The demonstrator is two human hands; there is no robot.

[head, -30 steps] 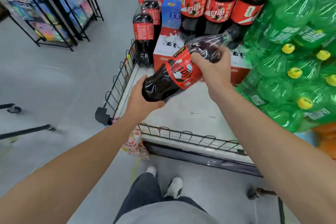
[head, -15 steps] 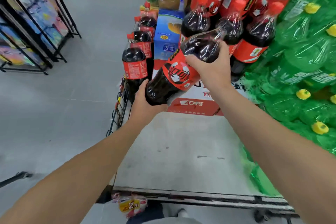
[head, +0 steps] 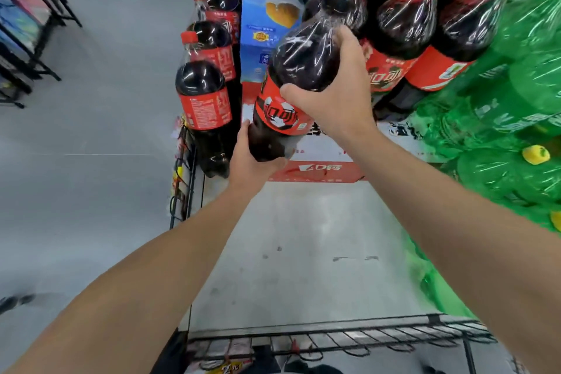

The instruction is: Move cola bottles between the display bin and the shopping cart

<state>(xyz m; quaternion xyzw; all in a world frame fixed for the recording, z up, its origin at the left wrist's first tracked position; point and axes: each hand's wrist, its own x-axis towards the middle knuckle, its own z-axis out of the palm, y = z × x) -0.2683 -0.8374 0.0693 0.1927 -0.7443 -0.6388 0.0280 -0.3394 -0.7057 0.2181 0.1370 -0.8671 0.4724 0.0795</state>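
A large cola bottle [head: 299, 70] with a red label hangs tilted over the far end of the display bin [head: 303, 252], its neck pointing up and away. My left hand [head: 253, 161] cups its base from below. My right hand [head: 337, 91] grips its upper body from the right. Its cap is hidden among the stacked cola bottles [head: 403, 24] behind it. A row of upright cola bottles [head: 205, 100] stands along the bin's left edge. No shopping cart is in view.
Green soda bottles [head: 510, 106] are piled along the right side. A blue carton [head: 270, 24] and red-and-white boxes [head: 318, 170] stand at the bin's far end. A low black wire rail [head: 334, 340] borders the bin's near and left edges. Black racks [head: 30, 24] stand on the grey floor at left.
Both hands have carried the bottle up and away toward the stacked cola bottles, raising its neck. The view has closed in on the bin, and my feet have dropped out of sight.
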